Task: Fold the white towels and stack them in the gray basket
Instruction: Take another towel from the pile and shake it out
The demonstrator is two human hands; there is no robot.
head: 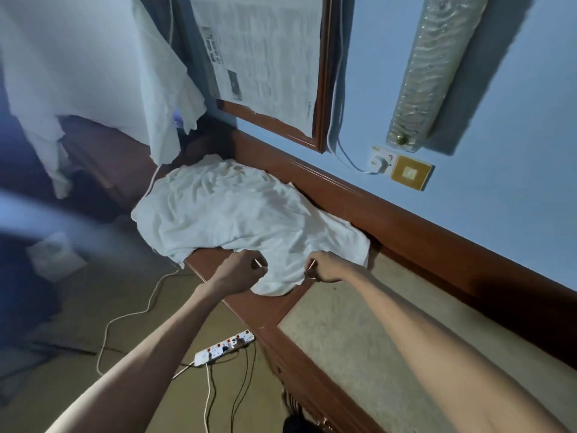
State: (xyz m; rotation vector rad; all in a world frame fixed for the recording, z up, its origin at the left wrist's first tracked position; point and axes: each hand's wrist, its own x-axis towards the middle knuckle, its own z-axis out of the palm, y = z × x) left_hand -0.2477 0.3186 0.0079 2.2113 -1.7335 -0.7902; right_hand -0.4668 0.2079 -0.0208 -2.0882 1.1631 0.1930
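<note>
A person's two bare hands take hold of one white towel (237, 207) lying crumpled across the left end of a wood-framed counter (265, 310) set against a blue wall. The towel's far side lies against the counter's raised back rail, and its near hem spills over the front edge. The left hand (240, 271) and the right hand (327, 270) are near each other at that front edge, both arms stretched forward. The left hand's fingers (260, 267) are curled tight and pinch a fold of the hem. The right hand's fingers (312, 273) are curled the same way on the hem just beside it. The beige top of the counter runs on to the right of the towel.

A single sheet of white cloth (93, 57) hangs above the counter's left end. A wooden frame (324, 73) on the wall is covered with newspaper. To its right hang one long plastic-wrapped fixture (437, 67), one wall socket (382, 160) with a white plug in it and one yellow switch plate (410, 173). On the floor below the front edge lies one white power strip (223, 348) with several cables running from it.
</note>
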